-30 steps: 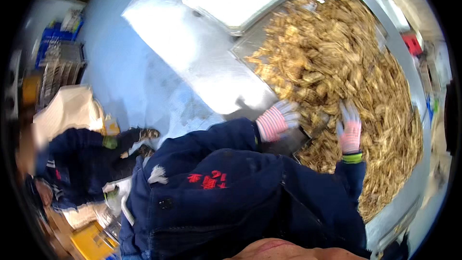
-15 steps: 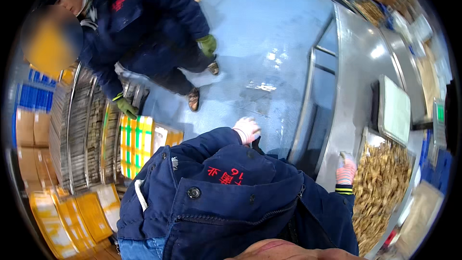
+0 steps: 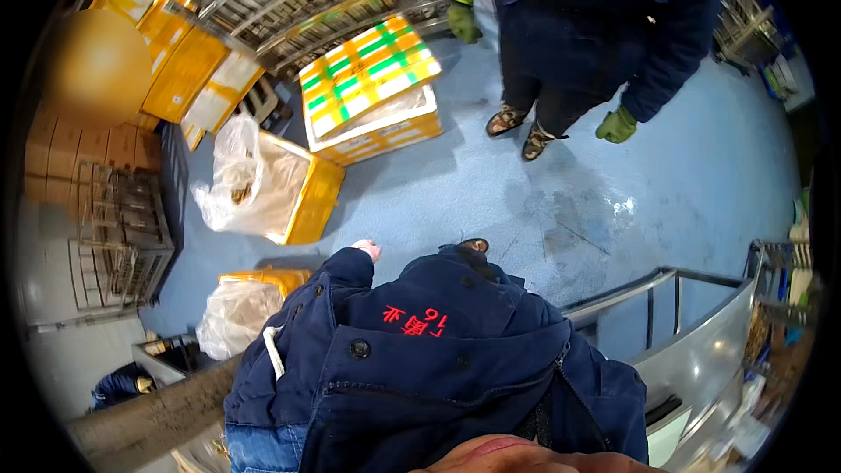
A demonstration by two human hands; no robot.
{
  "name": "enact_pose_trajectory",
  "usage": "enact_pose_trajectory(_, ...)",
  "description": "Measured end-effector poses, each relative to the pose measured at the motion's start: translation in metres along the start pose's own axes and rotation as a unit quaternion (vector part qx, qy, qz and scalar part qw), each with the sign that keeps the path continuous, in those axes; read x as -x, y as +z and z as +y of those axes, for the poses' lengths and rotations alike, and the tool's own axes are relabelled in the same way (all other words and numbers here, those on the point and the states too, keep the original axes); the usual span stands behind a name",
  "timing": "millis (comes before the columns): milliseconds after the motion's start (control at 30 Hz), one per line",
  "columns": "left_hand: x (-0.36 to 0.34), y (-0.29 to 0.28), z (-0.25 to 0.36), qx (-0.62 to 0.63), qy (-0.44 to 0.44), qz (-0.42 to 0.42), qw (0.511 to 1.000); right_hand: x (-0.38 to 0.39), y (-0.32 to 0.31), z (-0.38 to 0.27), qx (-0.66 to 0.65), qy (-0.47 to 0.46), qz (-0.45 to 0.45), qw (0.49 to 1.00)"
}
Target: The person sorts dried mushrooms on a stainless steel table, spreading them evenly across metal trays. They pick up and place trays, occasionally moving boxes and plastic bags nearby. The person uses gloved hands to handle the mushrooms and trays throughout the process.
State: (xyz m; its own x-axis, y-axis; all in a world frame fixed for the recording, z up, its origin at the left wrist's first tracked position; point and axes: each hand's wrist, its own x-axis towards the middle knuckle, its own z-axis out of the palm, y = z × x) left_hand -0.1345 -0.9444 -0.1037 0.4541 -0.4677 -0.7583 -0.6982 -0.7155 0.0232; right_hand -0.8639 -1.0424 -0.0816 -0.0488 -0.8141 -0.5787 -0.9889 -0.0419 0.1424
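Observation:
Only a small part of my left hand (image 3: 369, 250), in a pale pinkish glove, shows past my dark blue sleeve. Its fingers are too hidden to read, and no object is visible in it. Nearest to it, across a gap of floor, stands an open yellow-taped box (image 3: 317, 201) with a clear plastic bag (image 3: 229, 177) spilling over its side. Another bag-lined box (image 3: 241, 307) sits by my left arm. Beyond them is a white foam box (image 3: 377, 136) whose lid (image 3: 368, 74), taped yellow and green, lies askew on top. My right hand is out of view.
A person (image 3: 578, 35) in dark blue with green gloves stands ahead on the blue floor (image 3: 491, 201). Metal racks (image 3: 350, 13) and stacked yellow boxes (image 3: 184, 70) line the far left. At right is a steel table (image 3: 701, 368); a wire cart (image 3: 123, 236) stands left.
My view has swung left, bringing the bag-lined boxes into sight. The table slid to the lower right, and my right hand left view. The other person now appears at the upper right.

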Motion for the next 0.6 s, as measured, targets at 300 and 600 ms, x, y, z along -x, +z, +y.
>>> enact_pose_trajectory(300,-0.006,0.078,-0.015,-0.064,0.111,-0.093,0.987,0.005,0.013,0.025,-0.183,-0.04,-0.099,0.977)
enact_pose_trajectory(600,-0.101,-0.054,0.131,-0.291,0.402,-0.023,0.868,0.078,-0.039,-0.1,-0.318,0.069,0.041,0.945)
